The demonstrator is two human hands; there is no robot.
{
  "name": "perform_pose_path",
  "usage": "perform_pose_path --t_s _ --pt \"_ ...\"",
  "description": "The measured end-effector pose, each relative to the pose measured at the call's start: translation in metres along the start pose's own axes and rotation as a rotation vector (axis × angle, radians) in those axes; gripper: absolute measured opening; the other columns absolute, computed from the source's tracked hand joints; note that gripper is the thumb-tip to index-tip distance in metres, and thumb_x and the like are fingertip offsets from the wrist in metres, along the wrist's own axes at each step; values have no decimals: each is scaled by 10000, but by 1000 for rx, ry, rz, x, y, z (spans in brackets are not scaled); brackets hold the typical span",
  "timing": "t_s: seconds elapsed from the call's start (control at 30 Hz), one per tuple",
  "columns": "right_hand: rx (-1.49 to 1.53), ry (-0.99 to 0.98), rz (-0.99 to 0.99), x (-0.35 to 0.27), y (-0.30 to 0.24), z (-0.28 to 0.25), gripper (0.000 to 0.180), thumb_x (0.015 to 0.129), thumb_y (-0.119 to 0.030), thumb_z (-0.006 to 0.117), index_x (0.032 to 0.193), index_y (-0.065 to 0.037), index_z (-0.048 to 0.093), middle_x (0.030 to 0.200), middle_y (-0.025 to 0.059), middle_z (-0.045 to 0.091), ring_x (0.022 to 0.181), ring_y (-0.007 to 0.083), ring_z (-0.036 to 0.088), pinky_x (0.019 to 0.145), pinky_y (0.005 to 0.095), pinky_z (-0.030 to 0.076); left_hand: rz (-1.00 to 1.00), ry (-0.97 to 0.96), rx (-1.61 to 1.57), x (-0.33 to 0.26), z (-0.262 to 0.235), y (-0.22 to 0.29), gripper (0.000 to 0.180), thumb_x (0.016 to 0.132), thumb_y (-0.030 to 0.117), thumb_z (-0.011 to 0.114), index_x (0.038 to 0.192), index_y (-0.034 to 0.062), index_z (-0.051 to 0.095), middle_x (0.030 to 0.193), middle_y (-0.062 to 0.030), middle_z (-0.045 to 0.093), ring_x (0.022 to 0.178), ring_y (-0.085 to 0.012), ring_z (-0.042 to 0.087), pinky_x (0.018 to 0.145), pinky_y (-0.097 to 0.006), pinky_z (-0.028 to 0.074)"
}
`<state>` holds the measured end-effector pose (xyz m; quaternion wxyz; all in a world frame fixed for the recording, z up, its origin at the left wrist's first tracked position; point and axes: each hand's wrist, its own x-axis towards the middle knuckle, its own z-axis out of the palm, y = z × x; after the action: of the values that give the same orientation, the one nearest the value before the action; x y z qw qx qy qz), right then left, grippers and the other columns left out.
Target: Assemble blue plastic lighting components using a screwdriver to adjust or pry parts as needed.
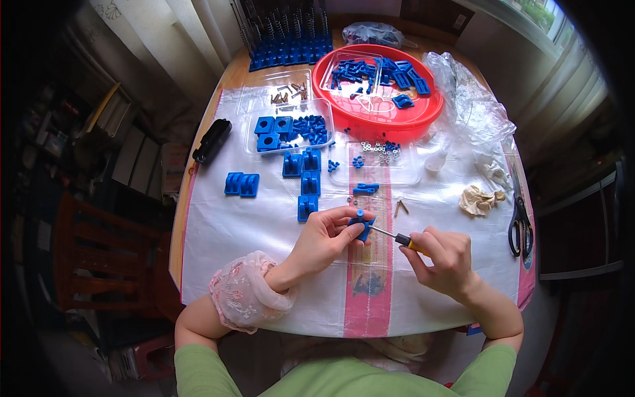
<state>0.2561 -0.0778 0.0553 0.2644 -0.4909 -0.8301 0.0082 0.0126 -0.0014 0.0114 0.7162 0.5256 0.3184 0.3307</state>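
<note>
Near the front middle of the bench (198, 198), which is covered by a white woven sheet (264, 231) with a pink stripe, the left hand (324, 238) holds a small blue plastic part (362, 226), its fingers closed round it from the left. The right hand (444, 255) has its fingers wrapped round the yellow-and-black handle of a screwdriver (397, 237), whose thin shaft points left with the tip at the blue part. At the back right sits a round red basin (377, 119) holding a heap of blue plastic pieces and a loop of white cord. Left of it, a clear plastic tray (254, 142) holds blue square blocks and a pile of smaller blue bits; a second clear tray (261, 86) behind it holds a few dark screws. In front of the basin, a shallow clear lid (344, 175) carries small silver nuts and a few blue beads. Loose blue clamp blocks (240, 184) lie on the sheet between the trays and the hands. Black scissors (520, 225) and a crumpled tissue (479, 200) lie well apart on the right.
</note>
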Motion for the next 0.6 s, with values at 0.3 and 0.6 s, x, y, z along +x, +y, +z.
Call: perform_pose_path --t_s 0.3,0.6 --pt "407 19 301 -4 -2 7 232 786 -96 834 818 0 626 731 149 699 606 297 688 533 350 513 26 13 35 -2 2 -2 235 989 -20 591 1216 -20 652 1070 -93 712 910 -150 709 761 -238 566" --pt "643 -24 460 -2 -3 12 239 847 -83 801 856 46 600 732 170 696 693 134 692 604 299 527 52 32 54 -2 3 1 244 995 -35 570 1227 -13 643 1056 -75 700 926 -127 700 768 -228 561"
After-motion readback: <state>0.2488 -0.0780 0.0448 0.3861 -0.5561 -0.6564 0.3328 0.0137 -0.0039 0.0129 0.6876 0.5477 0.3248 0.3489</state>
